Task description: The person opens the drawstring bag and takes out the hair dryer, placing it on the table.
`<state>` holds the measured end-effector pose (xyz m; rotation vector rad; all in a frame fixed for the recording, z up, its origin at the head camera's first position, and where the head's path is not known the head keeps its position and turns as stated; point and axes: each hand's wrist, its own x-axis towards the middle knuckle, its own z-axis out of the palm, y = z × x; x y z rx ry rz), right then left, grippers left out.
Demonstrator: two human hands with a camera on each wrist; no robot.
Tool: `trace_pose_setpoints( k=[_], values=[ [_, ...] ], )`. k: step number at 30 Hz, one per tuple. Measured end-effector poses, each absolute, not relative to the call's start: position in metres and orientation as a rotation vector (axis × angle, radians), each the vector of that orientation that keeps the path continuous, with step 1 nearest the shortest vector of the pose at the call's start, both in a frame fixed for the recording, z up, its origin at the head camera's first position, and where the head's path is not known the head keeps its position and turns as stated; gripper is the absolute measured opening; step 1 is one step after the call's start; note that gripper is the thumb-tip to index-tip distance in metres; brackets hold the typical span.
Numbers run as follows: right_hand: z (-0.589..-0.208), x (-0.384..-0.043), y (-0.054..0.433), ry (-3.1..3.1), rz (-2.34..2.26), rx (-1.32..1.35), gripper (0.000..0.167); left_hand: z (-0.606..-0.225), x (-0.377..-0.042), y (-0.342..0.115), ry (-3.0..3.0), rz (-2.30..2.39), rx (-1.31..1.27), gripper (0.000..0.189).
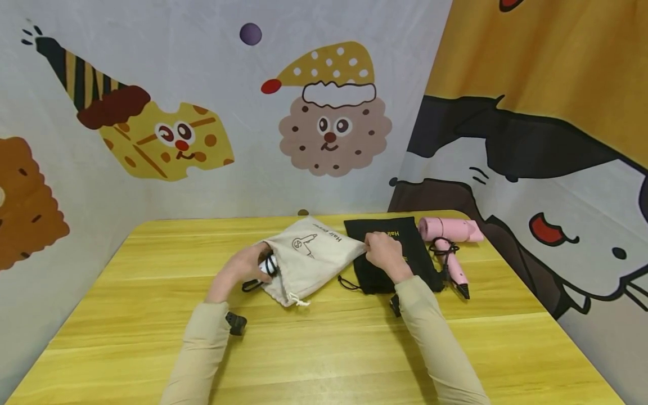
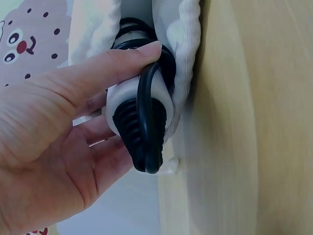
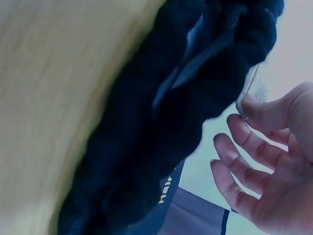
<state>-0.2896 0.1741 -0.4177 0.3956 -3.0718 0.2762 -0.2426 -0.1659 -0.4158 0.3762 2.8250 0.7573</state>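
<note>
A cream drawstring bag (image 1: 316,256) printed "Hair Dryer" lies across the middle of the table, its mouth toward my left hand (image 1: 245,264). That hand grips a white hair dryer (image 2: 128,92) by its handle, just at the bag's mouth. Black cord (image 2: 145,93) wraps round the handle; the dryer's far part is hidden inside the cloth. My right hand (image 1: 386,253) pinches the bag's opposite corner between thumb and forefinger, the other fingers loosely bent. Beneath that hand lies a black drawstring bag (image 1: 368,277), its gathered mouth large in the right wrist view.
To the right of the black bag, a pink hair dryer (image 1: 449,229) with a dark cord (image 1: 445,247) rests near the table's far right corner. A printed cartoon curtain (image 1: 243,191) hangs behind the yellow wood-grain table (image 1: 314,360).
</note>
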Motion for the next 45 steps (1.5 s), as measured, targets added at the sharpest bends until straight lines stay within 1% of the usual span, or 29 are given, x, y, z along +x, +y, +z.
trace_pose_setpoints(
  k=[6, 10, 13, 15, 19, 22, 25, 31, 39, 45],
  values=[
    [-0.417, -0.29, 0.176, -3.091, 0.277, 0.395, 0.011, -0.413, -0.241, -0.171, 2.804, 0.762, 0.373, 0.083],
    [-0.419, -0.29, 0.173, -3.074, 0.269, 0.414, 0.004, -0.413, -0.24, -0.169, 2.813, 0.734, 0.358, 0.085],
    [-0.421, -0.288, 0.168, -3.033, 0.272, 0.458, 0.004, -0.413, -0.24, -0.164, 2.844, 0.673, 0.355, 0.086],
    [-0.421, -0.286, 0.164, -2.988, 0.286, 0.507, 0.009, -0.413, -0.24, -0.161, 2.868, 0.627, 0.356, 0.087],
    [-0.421, -0.283, 0.155, -2.872, 0.296, 0.693, 0.023, -0.412, -0.238, -0.156, 2.915, 0.536, 0.336, 0.087],
    [-0.422, -0.283, 0.15, -2.859, 0.266, 0.846, 0.029, -0.411, -0.238, -0.153, 2.941, 0.493, 0.331, 0.084],
    [-0.422, -0.283, 0.145, -2.944, 0.279, 0.931, 0.03, -0.412, -0.238, -0.153, 2.953, 0.485, 0.341, 0.079],
    [-0.425, -0.285, 0.142, -3.083, 0.363, 0.955, 0.022, -0.412, -0.241, -0.153, 2.942, 0.503, 0.346, 0.075],
    [-0.424, -0.286, 0.141, -3.117, 0.349, 0.953, 0.021, -0.407, -0.241, -0.156, 2.913, 0.514, 0.347, 0.075],
    [-0.422, -0.284, 0.139, -3.127, 0.293, 0.947, 0.02, -0.402, -0.237, -0.158, 2.875, 0.553, 0.364, 0.078]
  ],
)
